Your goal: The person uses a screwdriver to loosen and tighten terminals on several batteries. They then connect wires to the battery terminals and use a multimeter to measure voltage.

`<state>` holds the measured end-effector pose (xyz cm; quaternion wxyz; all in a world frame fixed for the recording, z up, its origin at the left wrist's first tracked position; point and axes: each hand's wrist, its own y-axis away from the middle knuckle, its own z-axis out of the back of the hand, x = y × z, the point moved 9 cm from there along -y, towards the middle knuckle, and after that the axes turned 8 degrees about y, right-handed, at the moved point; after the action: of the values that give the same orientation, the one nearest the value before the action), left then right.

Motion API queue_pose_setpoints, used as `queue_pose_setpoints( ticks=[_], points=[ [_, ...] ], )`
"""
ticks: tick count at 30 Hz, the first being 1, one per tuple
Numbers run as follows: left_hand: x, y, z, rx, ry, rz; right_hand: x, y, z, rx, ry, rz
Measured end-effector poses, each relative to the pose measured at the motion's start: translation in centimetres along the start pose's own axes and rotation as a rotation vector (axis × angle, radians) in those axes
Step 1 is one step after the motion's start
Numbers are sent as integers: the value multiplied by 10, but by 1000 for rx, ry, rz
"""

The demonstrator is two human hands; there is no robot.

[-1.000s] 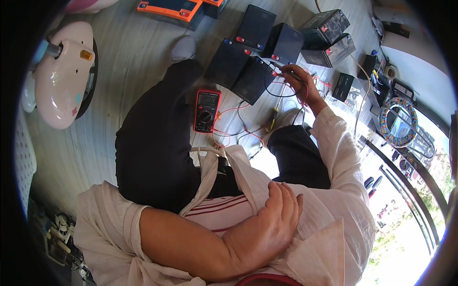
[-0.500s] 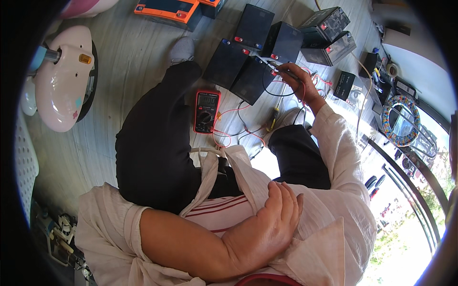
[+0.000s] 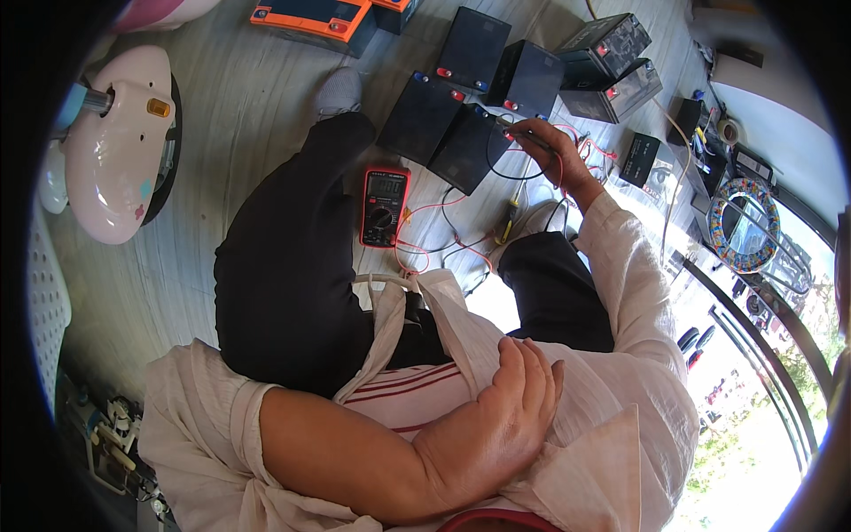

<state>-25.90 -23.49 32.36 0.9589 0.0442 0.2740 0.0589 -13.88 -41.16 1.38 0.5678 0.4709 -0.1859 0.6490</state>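
Note:
My right hand (image 3: 564, 156) is closed around slim multimeter probes (image 3: 532, 138), held over the terminal end of a black battery (image 3: 470, 152). From them a black lead loops down in front of that battery, and a red lead hangs by my wrist. I cannot tell whether the tips touch the terminals. To the left, a red-framed multimeter (image 3: 383, 209) lies face up with its display lit. My left hand (image 3: 498, 410) rests against the front of my shirt, fingers stretched out, holding nothing.
Beside the tested battery stand more black batteries (image 3: 418, 117). Two others (image 3: 612, 89) stand at the far right, and orange-topped batteries (image 3: 310, 19) at the far left. A yellow screwdriver (image 3: 508, 220) and tangled leads (image 3: 456, 238) lie by my shoe. A pink-white rounded machine (image 3: 115, 151) is at left.
My right hand has shifted slightly, drawing the probes a little to the right along the battery's terminal end. My left hand and the multimeter stay in place.

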Motion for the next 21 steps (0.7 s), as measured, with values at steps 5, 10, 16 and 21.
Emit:
queue_pose_setpoints(
  ticks=[5, 10, 16, 21],
  points=[
    [0, 0, -1, -1, 5, 0, 0, 0, -1, -4, 28, 14],
    [1, 0, 1, -7, 27, 5, 5, 3, 0, 5, 63, 28],
    [1, -1, 1, -13, 28, 11, 2, 5, -1, -5, 34, 38],
    [1, -1, 1, -17, 27, 13, 3, 3, 0, -26, 36, 20]
  ],
)
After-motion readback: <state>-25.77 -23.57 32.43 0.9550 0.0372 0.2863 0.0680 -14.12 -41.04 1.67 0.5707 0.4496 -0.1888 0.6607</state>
